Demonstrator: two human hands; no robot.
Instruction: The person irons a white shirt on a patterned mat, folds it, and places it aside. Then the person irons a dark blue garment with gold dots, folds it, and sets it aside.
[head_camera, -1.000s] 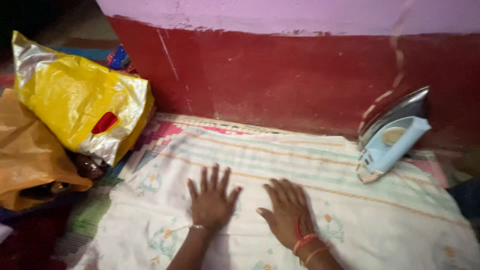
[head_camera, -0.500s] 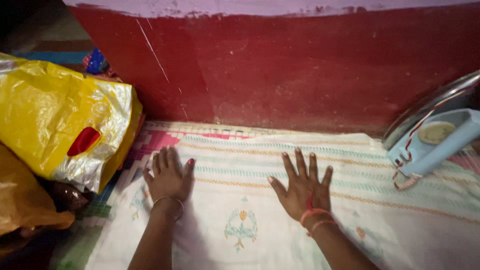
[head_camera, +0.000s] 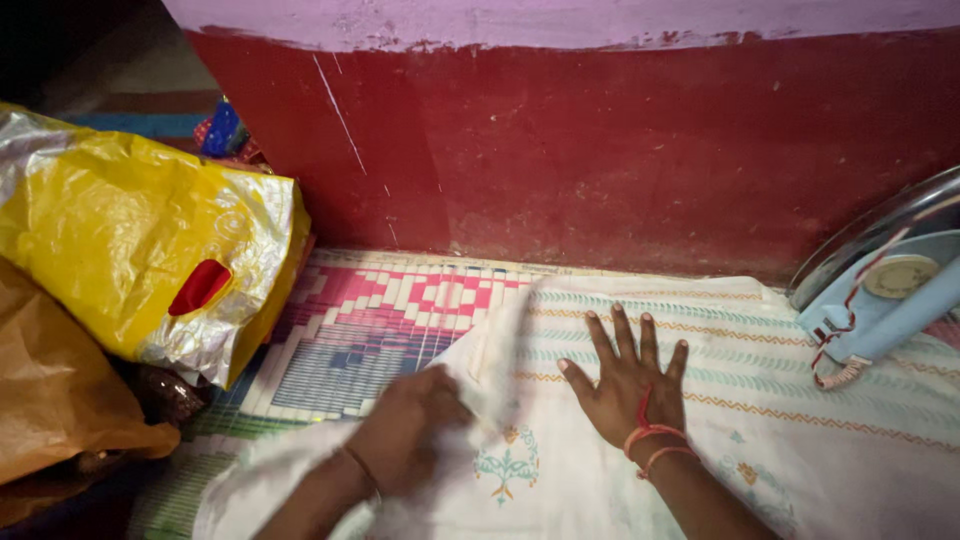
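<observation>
Lying at far left: crinkled yellow plastic bag (head_camera: 140, 260), untouched. Left hand (head_camera: 405, 440), blurred, pinching the lifted edge of the white cotton cloth with green and orange woven stripes (head_camera: 800, 440), baring the checked pink-and-blue woven mat (head_camera: 380, 330). Right hand (head_camera: 630, 385) spread flat, pinning it. Fold judged barely begun. Pale blue electric iron (head_camera: 880, 290) parked at right.

Two hands (head_camera: 410, 440), one cloth (head_camera: 800, 440), one iron (head_camera: 880, 290), two bags (head_camera: 130, 250).

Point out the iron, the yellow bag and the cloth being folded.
iron (head_camera: 880, 300), head view, on its pale blue body.
yellow bag (head_camera: 110, 240), head view, on its crinkled front.
cloth (head_camera: 800, 420), head view, on its flat striped part.
</observation>
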